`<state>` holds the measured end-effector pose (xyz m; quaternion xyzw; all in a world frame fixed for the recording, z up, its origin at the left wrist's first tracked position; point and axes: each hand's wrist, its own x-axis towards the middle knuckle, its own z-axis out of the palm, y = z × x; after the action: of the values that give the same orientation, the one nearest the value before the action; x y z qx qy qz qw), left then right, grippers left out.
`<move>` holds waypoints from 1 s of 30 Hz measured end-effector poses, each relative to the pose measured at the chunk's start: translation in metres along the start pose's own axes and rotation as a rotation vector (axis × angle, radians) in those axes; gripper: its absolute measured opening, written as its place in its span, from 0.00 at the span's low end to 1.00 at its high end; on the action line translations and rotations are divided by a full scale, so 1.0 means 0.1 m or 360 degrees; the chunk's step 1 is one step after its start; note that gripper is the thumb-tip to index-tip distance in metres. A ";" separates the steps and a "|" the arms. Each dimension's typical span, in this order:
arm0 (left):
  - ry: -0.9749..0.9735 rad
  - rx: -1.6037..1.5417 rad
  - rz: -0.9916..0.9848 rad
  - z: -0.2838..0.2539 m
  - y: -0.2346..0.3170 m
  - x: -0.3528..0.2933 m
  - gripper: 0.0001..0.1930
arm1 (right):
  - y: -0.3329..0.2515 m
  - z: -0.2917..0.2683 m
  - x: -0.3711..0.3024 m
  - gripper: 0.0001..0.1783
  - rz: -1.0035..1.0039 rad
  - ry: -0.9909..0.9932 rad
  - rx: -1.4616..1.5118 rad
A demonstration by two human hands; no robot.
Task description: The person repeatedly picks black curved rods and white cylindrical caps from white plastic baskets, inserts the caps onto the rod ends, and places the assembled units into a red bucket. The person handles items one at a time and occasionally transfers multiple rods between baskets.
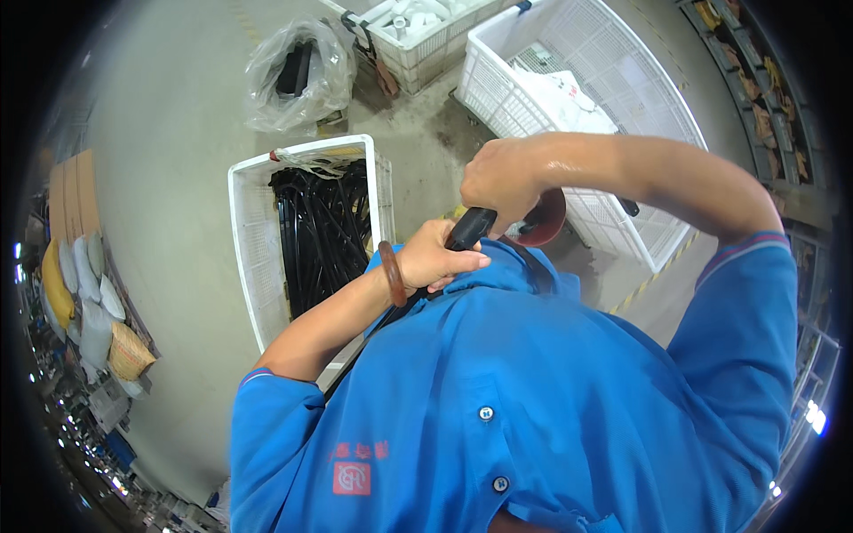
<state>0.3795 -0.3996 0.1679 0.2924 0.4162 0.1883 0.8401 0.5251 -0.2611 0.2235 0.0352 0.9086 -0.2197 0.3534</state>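
Observation:
My left hand [433, 258], with a brown bracelet on its wrist, is closed round a black tube-like part [472, 228] in front of my chest. A thin black length [355, 360] runs from near this hand down past my left forearm. Bent over from the right, my right hand [505, 180] has its fingers curled down at the upper end of the black part; its fingertips are mostly hidden. Just beyond the right wrist shows a reddish-brown round thing [544, 220], partly covered by my hand. The blue shirt hides what lies below.
A white crate [380, 191] of long black parts stands at my left. Ahead right is a larger white crate [511, 102] with white pieces. Behind them are another crate [422, 62] and a clear plastic bag [267, 98]. Sacks [87, 271] line the far left; a rack [755, 80] stands far right.

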 end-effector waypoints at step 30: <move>0.0960 -0.1475 0.0031 -3.11 1.37 1.98 0.12 | 5.93 1.35 1.77 0.18 0.0973 0.1409 0.0310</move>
<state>0.2330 -0.0804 -0.0100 -0.1710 0.5092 0.4349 0.7228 0.6080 0.1997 -0.2032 0.4194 0.8944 -0.1543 -0.0200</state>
